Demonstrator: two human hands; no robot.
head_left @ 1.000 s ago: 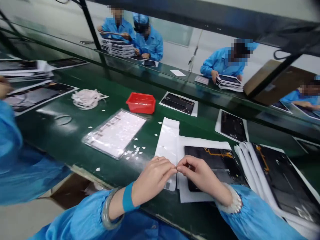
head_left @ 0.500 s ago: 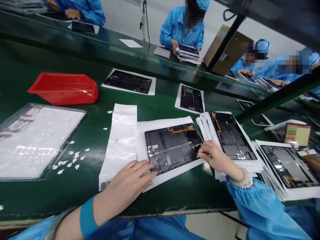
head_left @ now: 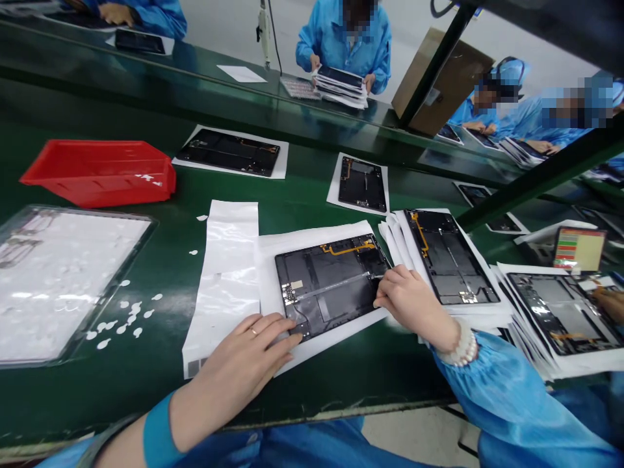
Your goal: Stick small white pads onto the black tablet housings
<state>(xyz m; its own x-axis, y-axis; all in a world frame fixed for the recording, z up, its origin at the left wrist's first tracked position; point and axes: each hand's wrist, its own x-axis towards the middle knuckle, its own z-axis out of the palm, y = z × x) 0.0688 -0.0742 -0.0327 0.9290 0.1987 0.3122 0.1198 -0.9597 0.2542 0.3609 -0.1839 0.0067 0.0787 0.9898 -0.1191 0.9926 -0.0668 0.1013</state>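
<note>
An open tablet housing (head_left: 336, 286), black inside with an orange flex cable (head_left: 344, 251) and a small circuit board at its left end, lies on a white sheet (head_left: 305, 235). My left hand (head_left: 258, 351) rests with outstretched fingers on the housing's lower left corner. At the housing's right edge is my right hand (head_left: 407, 302), thumb and fingers pinched together against the inside. Whatever is between those fingertips is hidden. A second tablet housing (head_left: 451, 257) tops a stack just beyond my right hand. Left of the work lies a white strip (head_left: 229, 260).
A red bin (head_left: 102, 175), a clear plastic sleeve (head_left: 63, 279) and scattered white tabs (head_left: 131, 318) are at left. More housings (head_left: 229, 151) (head_left: 361, 182) lie farther back. Another stacked housing (head_left: 560, 312) is at right, with a co-worker's hand (head_left: 609, 302). A dark post slants overhead.
The view has shifted slightly, moving most of the bench leftward in the picture. My right fingertips have moved a little at the housing's right edge; my left hand stays on the corner.
</note>
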